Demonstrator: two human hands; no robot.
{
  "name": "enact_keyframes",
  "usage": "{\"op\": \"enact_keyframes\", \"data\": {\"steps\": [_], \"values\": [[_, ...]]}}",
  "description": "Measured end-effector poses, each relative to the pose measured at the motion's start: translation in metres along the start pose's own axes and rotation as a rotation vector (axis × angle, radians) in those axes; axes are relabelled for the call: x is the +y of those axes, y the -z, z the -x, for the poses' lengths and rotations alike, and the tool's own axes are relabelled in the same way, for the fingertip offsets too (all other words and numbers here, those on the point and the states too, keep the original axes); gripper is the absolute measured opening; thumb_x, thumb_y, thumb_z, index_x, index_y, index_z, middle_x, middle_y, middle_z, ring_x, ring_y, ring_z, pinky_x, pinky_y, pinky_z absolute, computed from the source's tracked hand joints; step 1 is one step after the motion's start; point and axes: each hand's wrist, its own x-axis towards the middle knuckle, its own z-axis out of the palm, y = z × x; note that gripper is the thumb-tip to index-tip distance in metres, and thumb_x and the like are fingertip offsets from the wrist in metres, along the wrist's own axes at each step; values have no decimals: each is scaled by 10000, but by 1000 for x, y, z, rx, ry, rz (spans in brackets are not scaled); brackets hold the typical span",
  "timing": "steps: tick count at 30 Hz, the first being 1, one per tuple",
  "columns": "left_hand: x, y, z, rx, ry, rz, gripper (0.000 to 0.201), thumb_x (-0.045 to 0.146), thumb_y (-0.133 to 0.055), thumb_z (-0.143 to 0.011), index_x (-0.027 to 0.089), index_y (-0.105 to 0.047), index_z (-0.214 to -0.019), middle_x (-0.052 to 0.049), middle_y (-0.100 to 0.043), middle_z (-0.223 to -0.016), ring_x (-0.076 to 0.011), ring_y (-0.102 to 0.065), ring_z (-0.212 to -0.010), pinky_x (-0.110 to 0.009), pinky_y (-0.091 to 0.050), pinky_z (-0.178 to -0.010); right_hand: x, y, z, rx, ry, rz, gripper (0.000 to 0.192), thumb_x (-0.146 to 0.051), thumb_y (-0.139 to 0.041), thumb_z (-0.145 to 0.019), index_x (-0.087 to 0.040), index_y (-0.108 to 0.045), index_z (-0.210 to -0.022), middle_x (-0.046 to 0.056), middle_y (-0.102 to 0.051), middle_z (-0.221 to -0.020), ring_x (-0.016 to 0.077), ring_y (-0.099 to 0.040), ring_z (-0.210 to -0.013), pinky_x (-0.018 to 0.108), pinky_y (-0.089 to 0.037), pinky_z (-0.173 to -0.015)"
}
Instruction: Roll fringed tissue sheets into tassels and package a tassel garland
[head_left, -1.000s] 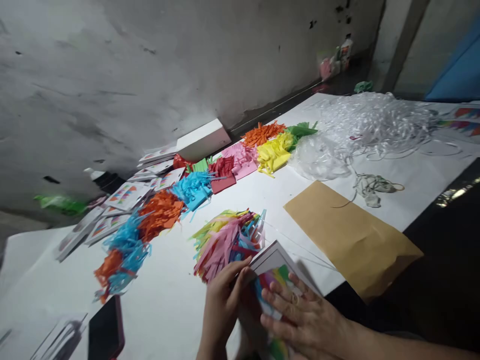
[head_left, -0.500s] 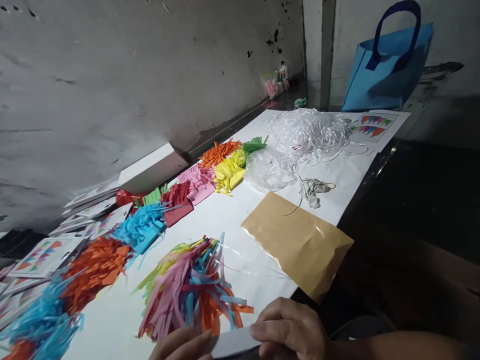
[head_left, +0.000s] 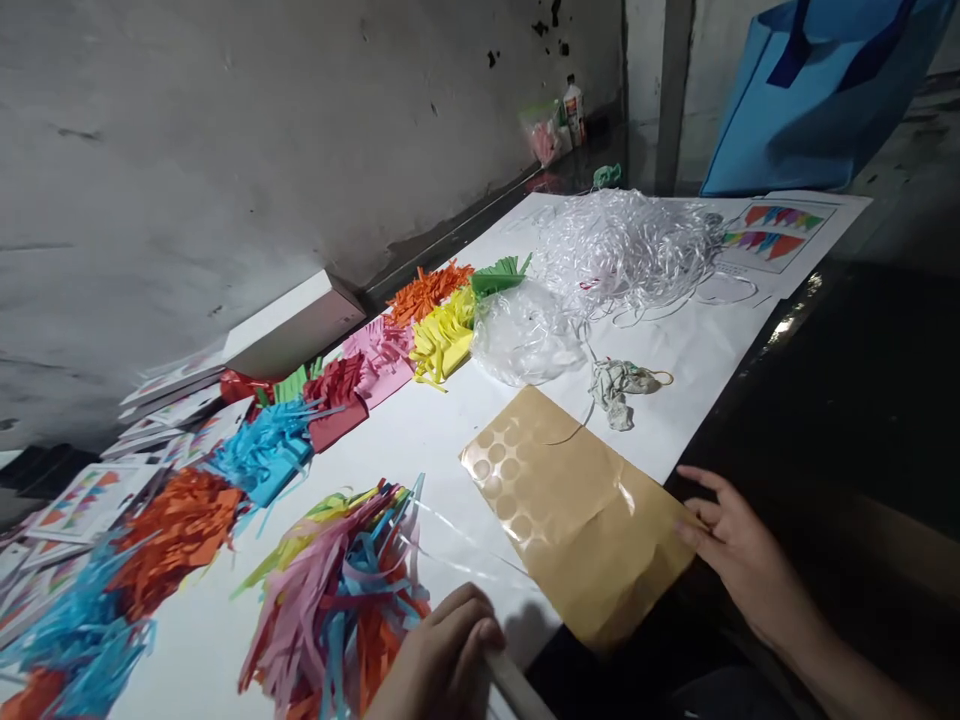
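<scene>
My left hand [head_left: 439, 660] is at the bottom edge, fingers curled over the rim of a white card [head_left: 517, 688], pressing it onto a mixed bunch of coloured paper strips [head_left: 337, 600]. My right hand [head_left: 739, 550] is open with fingers spread, its fingertips touching the right edge of a tan sheet of round stickers [head_left: 577, 510] that lies on the white table covering [head_left: 697, 350]. Faint circles show on the sheet's upper left part.
Along the wall lie piles of fringed paper: blue [head_left: 259, 455], orange [head_left: 176, 525], red [head_left: 337, 395], pink [head_left: 382, 355], yellow [head_left: 442, 340]. A heap of clear plastic ribbon [head_left: 622, 250] sits far right, printed cards [head_left: 82, 495] at left, a blue bag [head_left: 817, 100] behind.
My right hand left the white card and moved right to the edge of the tan sticker sheet. The view shifted slightly left and down. My left hand stays on the card.
</scene>
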Motion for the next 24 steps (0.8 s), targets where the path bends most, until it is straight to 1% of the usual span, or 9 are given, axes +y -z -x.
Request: {"op": "enact_keyframes", "data": {"steps": [2, 4, 7, 11, 13, 16, 20, 22, 24], "values": [[7, -12, -16, -86, 52, -5, 361, 384, -467, -1033, 224, -693, -802, -24, -734, -790, -164, -676, -707, -217, -549, -652, 7, -12, 17, -55, -80, -155, 556, -491, -660, -954, -265, -415, -1400, 21, -715, -918, 216, -735, -825, 333, -621, -723], [13, -20, -30, -156, 33, -1, 264, 243, -473, -1011, 255, -736, -1042, -39, -796, -995, -192, -733, -882, -262, -592, -781, 13, -22, 35, -71, -90, -187, 518, -456, -670, -955, -285, -455, -1393, 52, -730, -1029, 228, -748, -916, 347, -635, -778], [18, -26, -46, -258, -39, -26, 419, 120, -468, -967, 285, -680, -1289, -67, -772, -1220, -209, -742, -1065, -315, -590, -919, 22, -24, 52, -196, -87, -103, 428, -410, -670, -954, -296, -566, -1353, 108, -727, -1201, 274, -740, -1055, 394, -638, -863], [19, -29, -55, -285, -59, -97, 383, 116, -497, -961, 276, -713, -1234, -53, -809, -1073, -175, -783, -886, -225, -614, -769, 27, -17, 51, -226, -93, 82, 542, -444, -699, -922, -319, -552, -1428, 143, -701, -1296, 316, -689, -1185, 361, -647, -831], [18, -29, -55, -262, -85, -107, 368, 124, -505, -962, 277, -719, -1219, -44, -813, -1024, -161, -784, -829, -194, -609, -724, 25, -17, 46, -206, -109, 151, 565, -479, -671, -936, -333, -520, -1461, 125, -723, -1246, 282, -729, -1107, 304, -654, -763], [15, -26, -52, -261, -90, -100, 371, 139, -496, -981, 285, -703, -1252, -40, -813, -1037, -161, -785, -856, -200, -616, -744, 20, -20, 38, -231, -90, 290, 445, -497, -623, -964, -365, -586, -1387, 61, -764, -1128, 220, -768, -962, 219, -642, -658], [8, -21, -49, -298, -64, -65, 360, 191, -469, -1016, 275, -674, -1301, -62, -800, -1134, -182, -777, -969, -260, -624, -846, 11, -21, 33, -257, 75, 468, 292, -430, -610, -978, -389, -663, -1261, 11, -763, -1170, 197, -766, -955, 167, -617, -563], [6, -20, -49, -334, -50, -43, 365, 186, -466, -1016, 275, -671, -1305, -63, -791, -1162, -182, -770, -999, -268, -620, -872, 4, -20, 31, -192, 260, 566, 303, -391, -625, -971, -371, -662, -1271, 29, -763, -1098, 200, -760, -874, 199, -607, -538], [7, -19, -50, -365, -32, -27, 365, 177, -462, -1015, 279, -671, -1297, -55, -784, -1172, -176, -762, -1016, -265, -614, -882, -6, -21, 27, -51, 516, 707, 325, -348, -655, -956, -354, -671, -1280, 48, -730, -949, 219, -728, -806, 305, -610, -647]]}}
